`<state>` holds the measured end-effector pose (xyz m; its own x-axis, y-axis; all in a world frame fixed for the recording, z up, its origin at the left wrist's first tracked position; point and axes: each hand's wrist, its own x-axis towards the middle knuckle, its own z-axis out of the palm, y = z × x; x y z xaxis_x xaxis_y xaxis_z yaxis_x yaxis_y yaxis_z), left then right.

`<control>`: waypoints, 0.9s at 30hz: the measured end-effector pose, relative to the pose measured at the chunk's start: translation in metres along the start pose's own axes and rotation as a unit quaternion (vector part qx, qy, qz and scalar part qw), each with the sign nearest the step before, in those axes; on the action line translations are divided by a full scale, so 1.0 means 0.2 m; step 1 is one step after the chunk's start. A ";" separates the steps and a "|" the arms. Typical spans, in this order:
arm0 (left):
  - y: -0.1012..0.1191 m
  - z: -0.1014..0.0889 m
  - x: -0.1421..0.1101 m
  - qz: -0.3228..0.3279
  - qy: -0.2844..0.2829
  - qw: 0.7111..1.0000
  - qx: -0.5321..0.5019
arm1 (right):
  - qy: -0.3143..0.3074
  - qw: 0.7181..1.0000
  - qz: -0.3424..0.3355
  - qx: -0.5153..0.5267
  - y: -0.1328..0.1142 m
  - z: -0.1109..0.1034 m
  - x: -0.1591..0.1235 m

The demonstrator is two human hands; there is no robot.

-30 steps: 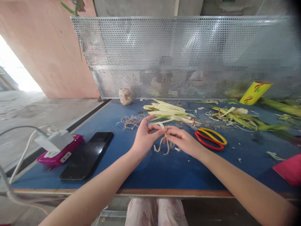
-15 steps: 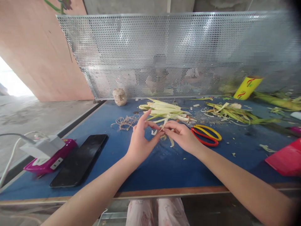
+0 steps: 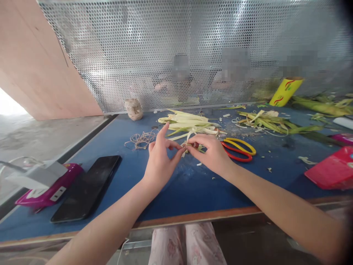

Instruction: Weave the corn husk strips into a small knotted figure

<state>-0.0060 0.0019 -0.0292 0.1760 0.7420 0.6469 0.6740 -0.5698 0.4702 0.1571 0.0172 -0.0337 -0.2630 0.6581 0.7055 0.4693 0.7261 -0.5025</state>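
Over the blue table, my left hand and my right hand meet fingertip to fingertip. Between them they pinch a thin, pale strip of corn husk; one end sticks up above the fingers, and the part inside the pinch is mostly hidden. One finger of my left hand points upward, clear of the strip. Just beyond the hands lies a pile of pale green husk leaves. Scissors with red and yellow handles rest beside my right hand, their blades mostly covered. A tangle of thin twine lies left of my left hand.
A black phone and a purple power strip with a white plug are at left. Along the back stand a twine ball, a yellow tube and a perforated metal screen. More husks and a red container are at right.
The view has tipped down and shifted slightly. My hands still pinch the husk strip; its loose end that hung below the fingers is now mostly out of sight.
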 end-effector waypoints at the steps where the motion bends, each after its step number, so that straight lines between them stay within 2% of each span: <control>1: 0.00 0.00 0.00 -0.001 -0.002 1.000 -0.006 | 0.007 1.000 0.000 -0.003 0.00 0.00 0.00; 3: 0.00 0.01 0.00 0.002 -0.002 1.000 -0.020 | 0.016 1.000 0.016 0.010 -0.01 0.00 0.00; 6: 0.01 0.01 -0.01 -0.001 0.003 0.999 -0.034 | 0.012 0.995 0.073 0.066 -0.02 0.00 0.00; 11: 0.03 0.02 -0.02 -0.046 -0.022 0.998 -0.043 | -0.039 0.977 0.147 0.150 0.01 0.01 -0.01; 14: 0.03 0.01 -0.02 -0.055 -0.023 0.996 -0.067 | -0.051 0.962 0.172 0.206 0.04 0.01 0.00; 19: 0.02 0.01 -0.03 -0.035 0.005 0.985 -0.168 | -0.029 0.948 0.179 0.263 0.06 0.01 0.00; 21: 0.02 0.01 -0.03 -0.053 0.002 0.970 -0.238 | -0.042 0.949 0.178 0.256 0.05 0.01 0.00; 24: 0.02 0.02 -0.02 -0.119 -0.002 0.926 -0.357 | -0.088 0.942 0.179 0.268 0.04 0.00 0.00; 27: 0.03 0.02 0.00 -0.179 0.005 0.889 -0.421 | -0.114 0.941 0.173 0.266 0.03 0.01 0.00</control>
<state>0.0003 -0.0014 -0.0287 0.0491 0.9282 0.3687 -0.0908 -0.3635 0.9272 0.1586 0.0215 -0.0367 -0.3742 0.8554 0.3580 0.0876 0.4169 -0.9047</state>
